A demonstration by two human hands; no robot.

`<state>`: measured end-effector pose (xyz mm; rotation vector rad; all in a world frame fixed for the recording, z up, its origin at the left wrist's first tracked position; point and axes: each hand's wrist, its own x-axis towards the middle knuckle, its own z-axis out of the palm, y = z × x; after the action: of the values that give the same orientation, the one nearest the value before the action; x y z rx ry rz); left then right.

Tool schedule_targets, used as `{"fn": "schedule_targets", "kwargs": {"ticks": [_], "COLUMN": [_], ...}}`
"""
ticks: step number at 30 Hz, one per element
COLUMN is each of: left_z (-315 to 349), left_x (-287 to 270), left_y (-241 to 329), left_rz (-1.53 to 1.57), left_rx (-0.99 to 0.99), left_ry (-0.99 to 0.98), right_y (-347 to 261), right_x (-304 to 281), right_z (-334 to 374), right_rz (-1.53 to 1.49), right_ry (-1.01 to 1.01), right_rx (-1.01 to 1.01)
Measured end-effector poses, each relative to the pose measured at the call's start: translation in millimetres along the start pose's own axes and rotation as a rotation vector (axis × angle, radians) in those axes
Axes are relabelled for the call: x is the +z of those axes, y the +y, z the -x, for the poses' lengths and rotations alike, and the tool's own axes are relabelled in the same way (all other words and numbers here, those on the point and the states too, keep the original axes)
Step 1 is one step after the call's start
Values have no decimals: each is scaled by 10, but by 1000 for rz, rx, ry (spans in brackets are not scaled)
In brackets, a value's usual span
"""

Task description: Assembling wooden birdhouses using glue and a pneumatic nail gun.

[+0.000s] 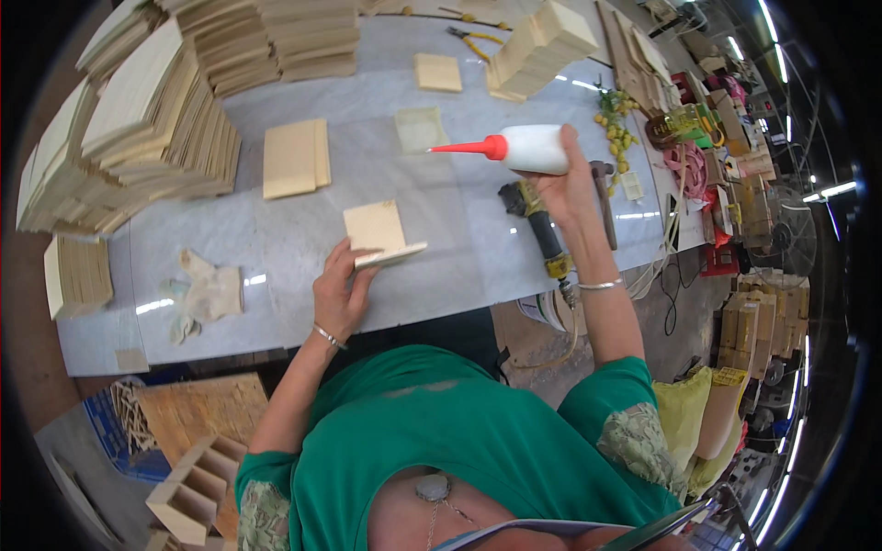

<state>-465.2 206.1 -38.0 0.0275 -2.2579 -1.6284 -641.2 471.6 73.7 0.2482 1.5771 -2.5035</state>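
My right hand (568, 191) is wrapped round a white squeeze bottle (533, 149) with a long red nozzle, held tilted on its side above the table, its tip pointing left. Near the table's front edge, my left hand (336, 292) grips a small thin wooden board (395, 254), whose narrow edge shows. Directly behind it is a square pale wooden board (372, 226); the two touch or nearly so, and I cannot tell if they are joined. Beyond the nozzle lies a translucent square piece (418, 130).
Tall stacks of wooden boards (152, 138) fill the left back. Two flat boards (295, 158) and a cloth glove (209, 286) lie left. A yellow-black power driver (540, 225), a hammer (604, 197) and small yellow fruits (615, 129) are right; pliers (478, 41) lie far back.
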Motion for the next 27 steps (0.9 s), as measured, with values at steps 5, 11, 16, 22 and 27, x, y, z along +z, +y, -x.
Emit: {"fn": "schedule_targets", "kwargs": {"ticks": [5,11,16,22,27], "left_z": [-24,-57,-71,-72,-77], "left_x": [-26,-39,-62,-98,-104], "left_y": [26,65,61,110,113], "left_rz": [-18,-8,9,-1,6], "left_rx": [67,49,66,35,13], "left_ry": [-28,-80,-109,-145,-181], "right_y": [153,253,277,509,590], "right_x": [-350,-485,-311,322,413], "right_z": [-589,-1053,-1189,-1647,-1949], "right_rz": [124,453,1512,1513,1543], "right_ry": [5,120,196,36,-4], "right_rx": [82,143,-709,-590,-175]}}
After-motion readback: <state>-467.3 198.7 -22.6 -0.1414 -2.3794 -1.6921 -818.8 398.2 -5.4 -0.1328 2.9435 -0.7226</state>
